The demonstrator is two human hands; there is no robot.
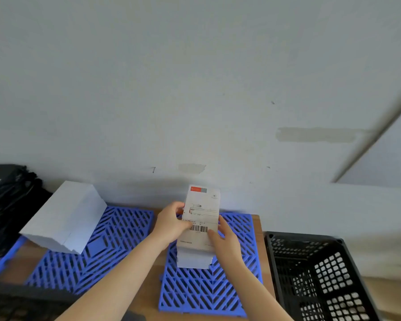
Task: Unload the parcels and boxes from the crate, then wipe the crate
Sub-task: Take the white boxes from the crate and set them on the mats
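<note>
The left hand [171, 224] and right hand [225, 239] are gripping the white labelled cardboard parcel [200, 218] by its sides, apparently atop plain white boxes [193, 261] on the blue plastic lattice mat [204, 290]; releasing it crooked is risking toppling them.

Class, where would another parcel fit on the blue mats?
Free: the near half of the right mat, in front of the parcel stack; the middle mat right of the white box. Crowded: far left, by the black bags.
</note>
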